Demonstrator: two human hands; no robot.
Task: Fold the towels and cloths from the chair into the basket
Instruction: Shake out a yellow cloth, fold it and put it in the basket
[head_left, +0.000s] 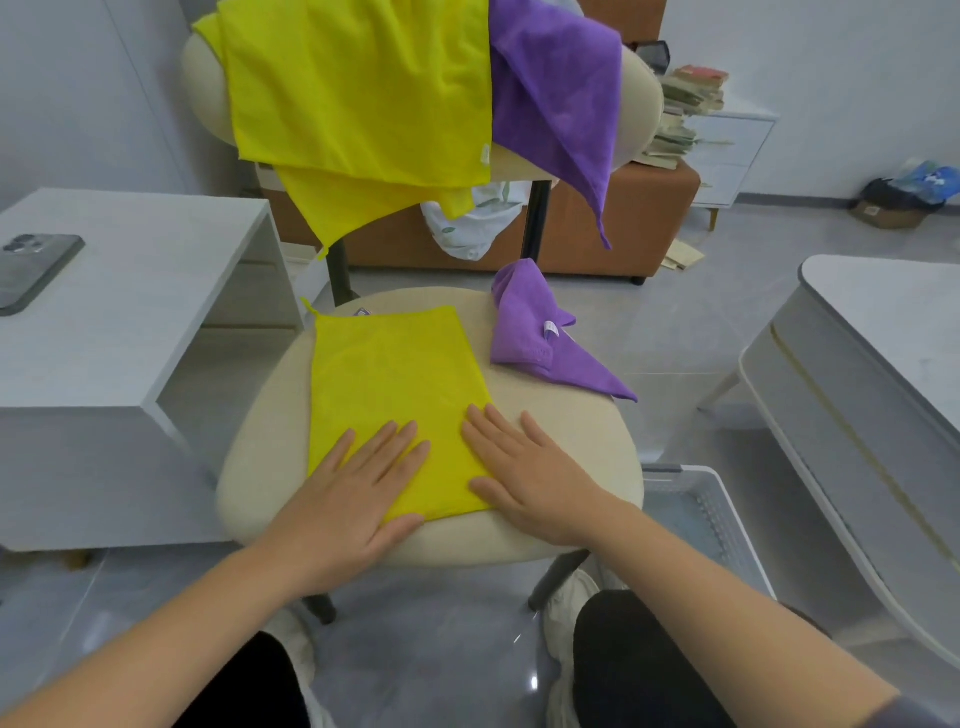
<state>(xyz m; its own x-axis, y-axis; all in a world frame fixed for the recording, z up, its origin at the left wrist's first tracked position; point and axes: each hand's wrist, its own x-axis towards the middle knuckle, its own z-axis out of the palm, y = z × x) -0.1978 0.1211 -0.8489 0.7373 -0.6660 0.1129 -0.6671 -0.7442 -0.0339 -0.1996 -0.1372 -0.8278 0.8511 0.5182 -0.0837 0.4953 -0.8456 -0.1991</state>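
Observation:
A yellow cloth (395, 374), folded into a long rectangle, lies flat on the beige chair seat (566, 426). My left hand (358, 488) presses flat on its near left corner with straight fingers. My right hand (524, 473) lies flat across its near right edge, half on the seat. A crumpled purple cloth (535, 332) sits at the seat's far right. Over the chair back hang a large yellow towel (358, 104) and a purple towel (561, 93). A white basket (711, 514) stands on the floor to the right of the chair, partly hidden by my right arm.
A white side table (130, 322) with a phone (31, 270) stands on the left. A white round-edged table (883, 374) is on the right. Behind the chair are a brown cabinet (649, 218), stacked books (685, 109) and a white bag (467, 223). My knees and shoes show below.

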